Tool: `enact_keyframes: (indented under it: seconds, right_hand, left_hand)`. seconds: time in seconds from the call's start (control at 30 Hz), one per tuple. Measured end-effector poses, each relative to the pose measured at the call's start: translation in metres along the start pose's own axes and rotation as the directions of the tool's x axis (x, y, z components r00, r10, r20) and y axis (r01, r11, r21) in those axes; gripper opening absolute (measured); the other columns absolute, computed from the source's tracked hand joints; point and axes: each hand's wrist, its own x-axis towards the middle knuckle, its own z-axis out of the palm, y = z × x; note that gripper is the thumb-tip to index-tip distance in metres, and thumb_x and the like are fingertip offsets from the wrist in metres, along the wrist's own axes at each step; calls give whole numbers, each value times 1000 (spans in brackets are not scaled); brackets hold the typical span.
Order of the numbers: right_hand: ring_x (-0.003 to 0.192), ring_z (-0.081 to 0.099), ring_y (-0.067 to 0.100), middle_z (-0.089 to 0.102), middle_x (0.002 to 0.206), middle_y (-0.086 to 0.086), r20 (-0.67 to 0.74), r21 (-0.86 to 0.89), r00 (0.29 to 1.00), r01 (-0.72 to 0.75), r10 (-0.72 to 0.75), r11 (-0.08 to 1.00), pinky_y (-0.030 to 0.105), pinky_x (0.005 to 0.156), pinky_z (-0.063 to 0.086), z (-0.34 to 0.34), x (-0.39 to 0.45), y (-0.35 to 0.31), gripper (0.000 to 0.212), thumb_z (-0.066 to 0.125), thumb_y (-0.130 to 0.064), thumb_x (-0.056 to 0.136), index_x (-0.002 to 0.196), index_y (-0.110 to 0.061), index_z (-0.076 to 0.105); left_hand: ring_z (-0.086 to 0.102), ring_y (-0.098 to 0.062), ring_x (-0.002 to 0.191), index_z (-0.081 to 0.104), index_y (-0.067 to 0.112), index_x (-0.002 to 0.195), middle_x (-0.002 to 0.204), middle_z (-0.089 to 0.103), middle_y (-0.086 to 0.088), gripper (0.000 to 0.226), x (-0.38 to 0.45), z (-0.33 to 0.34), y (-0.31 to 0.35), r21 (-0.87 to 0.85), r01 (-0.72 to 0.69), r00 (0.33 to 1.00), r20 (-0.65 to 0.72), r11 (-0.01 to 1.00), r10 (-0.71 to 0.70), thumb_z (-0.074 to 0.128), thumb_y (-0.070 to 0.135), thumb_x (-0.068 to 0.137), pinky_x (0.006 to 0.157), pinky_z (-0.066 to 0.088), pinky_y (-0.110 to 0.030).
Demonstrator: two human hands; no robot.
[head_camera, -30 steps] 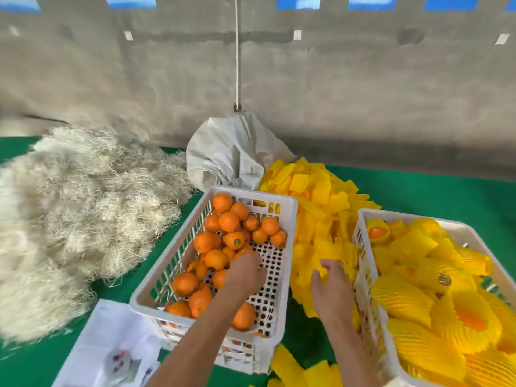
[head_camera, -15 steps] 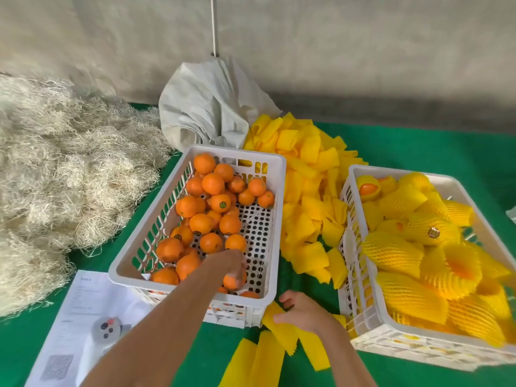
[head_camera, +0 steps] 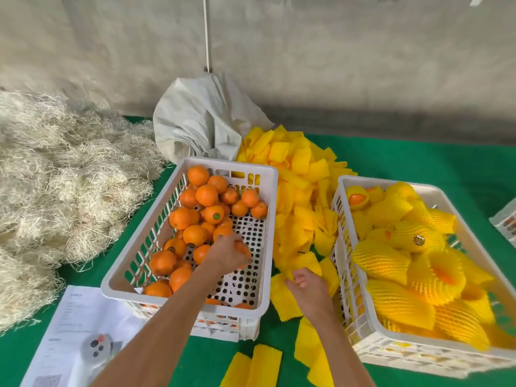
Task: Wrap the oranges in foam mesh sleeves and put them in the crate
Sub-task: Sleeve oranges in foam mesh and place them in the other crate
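A white crate (head_camera: 117,286) on the left holds several bare oranges (head_camera: 206,195). Inside it, my left hand (head_camera: 227,252) curls over one orange (head_camera: 243,251), which shows at my fingertips. Between the crates lies a pile of yellow foam mesh sleeves (head_camera: 301,174). My right hand (head_camera: 307,289) pinches a sleeve (head_camera: 282,298) at the near end of that pile. The white crate (head_camera: 342,208) on the right is filled with several oranges wrapped in yellow sleeves (head_camera: 382,261).
A heap of pale wood wool (head_camera: 55,177) covers the left of the green table. A grey sack (head_camera: 201,121) slumps at the back by a concrete wall. A printed sheet (head_camera: 69,317) with a small white remote (head_camera: 95,349) lies near left. Loose sleeves (head_camera: 251,367) lie at the front.
My left hand stays in the left crate and now curls over an orange. My right hand moved from the pile toward me, then back up to a sleeve at its near end.
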Motion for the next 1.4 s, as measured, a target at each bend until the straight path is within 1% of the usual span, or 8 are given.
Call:
enact_keyframes:
  seconds: [0.1, 0.27, 0.4, 0.5, 0.67, 0.97, 1.17, 1.4]
  right_hand:
    - [95, 65, 11, 68, 104, -7, -215, 64, 976, 54, -39, 996, 36, 86, 58, -28, 6, -29, 22, 72, -35, 95, 112, -23, 66]
    - [82, 64, 6, 64, 90, -15, -523, 176, 838, 288, -158, 941, 19, 62, 52, -64, -5, -92, 19, 71, -42, 94, 104, -37, 56]
    - [97, 62, -5, 63, 104, -30, -508, 163, 808, 430, -298, 888, 12, 71, 51, -77, -25, -127, 17, 66, -54, 92, 105, -49, 55]
    - [109, 60, -3, 62, 115, -33, -484, 132, 773, 528, -410, 839, 11, 83, 49, -80, -34, -131, 26, 62, -65, 90, 100, -40, 62]
    - [100, 68, 0, 69, 105, -27, -449, 377, 861, 425, -239, 823, 24, 83, 59, -89, -31, -128, 22, 75, -52, 87, 103, -39, 66]
    - [99, 71, 2, 79, 102, -10, -188, 681, 972, 231, -139, 695, 17, 81, 53, -91, -33, -131, 12, 72, -27, 94, 97, -29, 83]
    - [98, 72, 9, 78, 97, -6, -344, 656, 937, 290, -65, 697, 23, 81, 59, -85, -33, -129, 12, 64, -18, 100, 103, -16, 76]
    - [106, 73, 31, 76, 109, 16, -175, 855, 982, 186, -69, 483, 37, 89, 60, -81, -36, -124, 18, 55, -10, 105, 115, -4, 68]
  left_hand:
    - [72, -24, 87, 63, 26, 125, 111, 64, -2, 41, -16, -9, 24, -403, -108, 985, -164, 909, 44, 77, 35, 87, 65, 65, -42]
    - [68, -9, 97, 56, 39, 142, 136, 54, 10, 35, -46, -13, 77, -699, -280, 960, -219, 658, 176, 51, 39, 108, 60, 62, -28]
    - [66, -9, 105, 63, 20, 127, 137, 56, -7, 22, -60, -9, 117, -823, -154, 983, -69, 547, 172, 51, 22, 108, 68, 62, -31]
    - [74, -18, 101, 61, 15, 123, 117, 72, -9, 39, -70, -12, 134, -916, -95, 974, -5, 389, 228, 56, 48, 103, 70, 62, -31]
    - [71, -24, 108, 62, 22, 116, 120, 68, -8, 36, -70, -6, 133, -863, -184, 972, -88, 470, 219, 68, 49, 94, 83, 64, -47]
    - [75, -14, 99, 61, 59, 106, 100, 75, 13, 52, -68, 0, 126, -848, -236, 964, -144, 475, 222, 89, 68, 63, 80, 65, -41]
    - [73, -29, 96, 62, 36, 118, 112, 73, -5, 34, -62, 7, 119, -845, -253, 967, -224, 471, 118, 77, 19, 92, 76, 65, -46]
    - [69, -26, 102, 46, 40, 137, 127, 60, 10, 47, -66, 5, 116, -860, -264, 950, -309, 437, -34, 64, 19, 100, 79, 64, -48]
